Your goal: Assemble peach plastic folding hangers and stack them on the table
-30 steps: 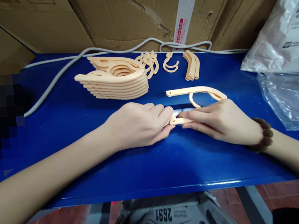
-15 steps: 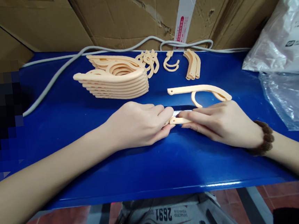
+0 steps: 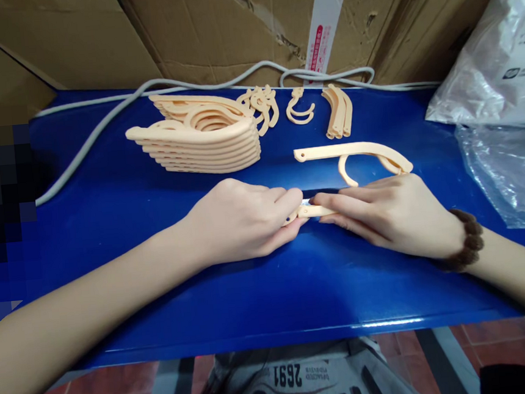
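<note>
Both of my hands meet over the middle of the table, working on cream plastic hanger parts. My left hand (image 3: 246,220) is closed round a piece with a small hole at its end, mostly covered by the fingers. Between the thumb and fingers of my right hand (image 3: 383,214) is a straight hanger arm (image 3: 308,212), its holed end against the left hand's piece. Just beyond the right hand lies a longer hanger arm (image 3: 348,149) with a curved inner part; its far end disappears behind the knuckles, and I cannot tell whether the hand touches it.
On the blue table (image 3: 262,301), a stack of hanger arms (image 3: 198,144) stands back left. Beside it are a cluster of hooks (image 3: 261,105), a separate hook (image 3: 299,109) and several short curved pieces (image 3: 338,112). A grey cable (image 3: 160,83), cardboard boxes (image 3: 211,30) and plastic bags (image 3: 491,79) lie behind and right.
The longer hanger arm beyond my right hand has shifted slightly away and to the right. The held pieces have turned a little, showing the hole in the left one. Both hands stay nearly in place.
</note>
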A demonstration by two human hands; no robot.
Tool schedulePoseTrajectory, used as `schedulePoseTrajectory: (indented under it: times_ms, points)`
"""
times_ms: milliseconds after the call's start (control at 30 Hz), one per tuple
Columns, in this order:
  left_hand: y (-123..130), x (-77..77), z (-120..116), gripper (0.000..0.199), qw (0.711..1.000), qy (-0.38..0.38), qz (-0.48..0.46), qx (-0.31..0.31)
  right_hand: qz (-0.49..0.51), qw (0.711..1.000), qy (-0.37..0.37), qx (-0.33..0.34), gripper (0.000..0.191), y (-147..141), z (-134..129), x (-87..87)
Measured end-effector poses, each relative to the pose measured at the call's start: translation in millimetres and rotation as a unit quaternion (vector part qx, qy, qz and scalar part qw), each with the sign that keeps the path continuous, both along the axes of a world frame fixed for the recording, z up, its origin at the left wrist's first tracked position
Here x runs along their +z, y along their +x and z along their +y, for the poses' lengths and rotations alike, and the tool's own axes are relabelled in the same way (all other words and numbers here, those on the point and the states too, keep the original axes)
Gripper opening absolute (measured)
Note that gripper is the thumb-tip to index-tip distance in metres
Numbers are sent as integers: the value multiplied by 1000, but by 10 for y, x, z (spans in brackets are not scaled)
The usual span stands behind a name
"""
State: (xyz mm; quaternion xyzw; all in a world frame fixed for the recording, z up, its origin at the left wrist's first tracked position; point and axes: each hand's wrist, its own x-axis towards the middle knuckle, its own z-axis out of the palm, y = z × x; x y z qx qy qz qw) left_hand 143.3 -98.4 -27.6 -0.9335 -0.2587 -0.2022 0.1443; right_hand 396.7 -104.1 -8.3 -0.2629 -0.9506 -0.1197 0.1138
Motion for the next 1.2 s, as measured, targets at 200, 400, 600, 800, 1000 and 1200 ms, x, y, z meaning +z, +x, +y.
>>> schedulePoseTrajectory:
  times_ms: [200, 400, 600, 800, 1000, 1200]
  points:
    - [5, 43, 0, 31, 1000, 10, 19, -5, 7, 1000, -8, 2, 36, 14, 26, 0]
    - [9, 49, -9, 32, 1000, 14, 15, -7, 8, 1000, -27, 1, 38, 23, 41, 4]
    - [-3, 52, 13, 33, 999, 14, 28, -22, 1, 999, -47, 13, 36, 36, 55, -10]
    - [-13, 40, 18, 31, 999, 10, 28, -36, 6, 998, -55, 14, 34, 22, 44, -10]
    - [28, 43, -4, 30, 999, 32, 16, 4, 7, 999, -36, -7, 35, -26, 12, 2]
    - [6, 37, -1, 29, 999, 24, 30, -25, -5, 998, -55, 10, 37, 17, 40, -2]
